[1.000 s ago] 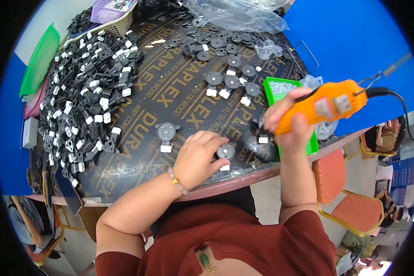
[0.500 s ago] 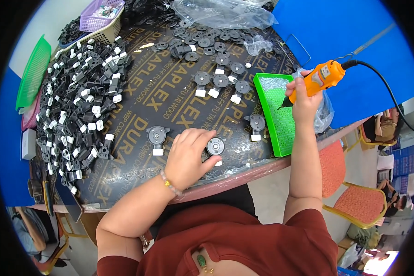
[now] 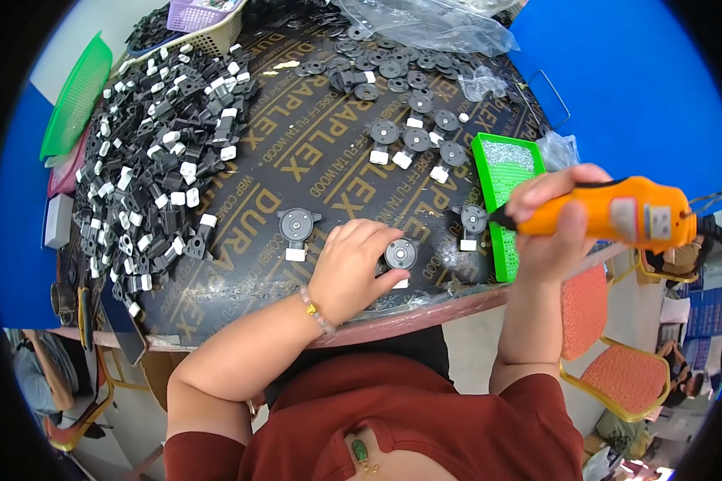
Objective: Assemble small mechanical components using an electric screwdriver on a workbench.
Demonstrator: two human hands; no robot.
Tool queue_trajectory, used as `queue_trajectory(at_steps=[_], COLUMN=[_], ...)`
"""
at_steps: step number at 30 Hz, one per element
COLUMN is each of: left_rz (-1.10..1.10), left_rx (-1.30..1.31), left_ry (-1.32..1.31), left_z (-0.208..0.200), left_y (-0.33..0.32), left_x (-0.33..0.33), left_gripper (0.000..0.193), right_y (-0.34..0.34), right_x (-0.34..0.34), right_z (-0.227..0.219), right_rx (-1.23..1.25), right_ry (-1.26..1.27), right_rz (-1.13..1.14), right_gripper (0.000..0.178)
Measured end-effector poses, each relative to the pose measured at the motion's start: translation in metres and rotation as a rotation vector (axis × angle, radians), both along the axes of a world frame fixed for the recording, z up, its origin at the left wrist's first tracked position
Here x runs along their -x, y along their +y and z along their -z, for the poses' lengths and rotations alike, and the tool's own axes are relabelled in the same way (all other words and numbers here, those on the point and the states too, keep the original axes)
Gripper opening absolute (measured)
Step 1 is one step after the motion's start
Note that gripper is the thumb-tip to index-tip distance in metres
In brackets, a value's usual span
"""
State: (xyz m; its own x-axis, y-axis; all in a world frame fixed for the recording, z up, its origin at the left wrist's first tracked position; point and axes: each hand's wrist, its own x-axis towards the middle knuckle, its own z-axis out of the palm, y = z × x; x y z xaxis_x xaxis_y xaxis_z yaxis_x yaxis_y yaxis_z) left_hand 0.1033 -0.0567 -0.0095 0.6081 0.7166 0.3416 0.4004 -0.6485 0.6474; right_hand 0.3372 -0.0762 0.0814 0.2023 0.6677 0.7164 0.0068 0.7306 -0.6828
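My left hand [image 3: 351, 264] rests on the table, thumb and forefinger curled round a black disc-shaped part [image 3: 400, 254] with a white block under its near side. In my right hand [image 3: 557, 216] is an orange electric screwdriver [image 3: 618, 213], held nearly level with its dark tip pointing left. The tip is over the left rim of a green tray [image 3: 503, 260], close to another black disc part [image 3: 473, 220]; whether it touches is unclear. Small silvery pieces, seemingly screws, lie in the tray's far end. Left of my left hand sits a similar disc part [image 3: 297, 225].
A big heap of black parts with white blocks [image 3: 164, 160] covers the table's left. Several disc assemblies [image 3: 417, 139] and loose black discs [image 3: 393, 68] lie farther back, near a clear plastic bag [image 3: 433, 28]. A green basket [image 3: 76, 96] leans at the left; blue panels [image 3: 626, 88] border the table.
My right hand has brought the screwdriver down from above the tray, swinging it from tilted to nearly level. The left hand keeps its place on the disc part; the whole view has shifted slightly.
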Motion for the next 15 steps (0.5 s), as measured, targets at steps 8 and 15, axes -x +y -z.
queue_trajectory(at_steps=[8, 15], left_rz=[0.000, -0.013], left_rx=[0.016, 0.020], left_ry=[-0.054, -0.003], left_z=[-0.001, -0.003], left_y=[0.000, 0.000], left_x=[-0.001, 0.000], left_gripper=[0.045, 0.049], right_y=[0.007, 0.009], right_x=[0.061, 0.068], right_z=[0.036, 0.038], right_rx=[0.109, 0.174], right_ry=[0.033, 0.039], right_rz=[-0.389, -0.402], right_gripper=[0.046, 0.042])
